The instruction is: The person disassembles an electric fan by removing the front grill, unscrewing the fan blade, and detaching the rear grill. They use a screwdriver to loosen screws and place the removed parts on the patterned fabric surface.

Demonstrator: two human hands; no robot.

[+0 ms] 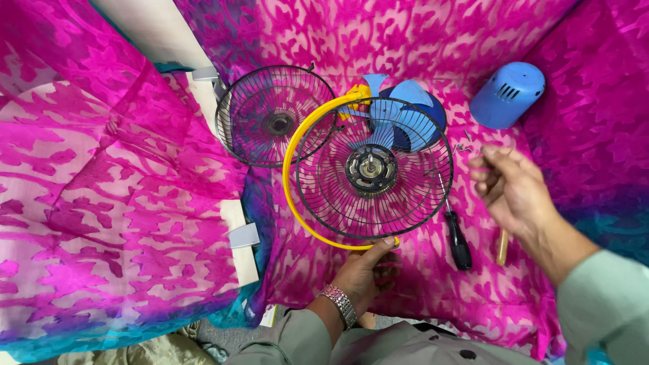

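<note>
Above left hand (365,270) — fan grille (374,169), rim gripped.

Beneath both hands spreads a bright pink cloth (122,203) patterned with paler pink leaf shapes and edged in teal blue. At the left hand (362,270), which wears a silver bracelet (338,304), are a black wire fan grille (375,169) and a yellow plastic ring (297,196), with blue fan blades (405,115) behind. Near the right hand (517,192) lie a black-handled screwdriver (458,240) and a light blue motor cover (507,94).
</note>
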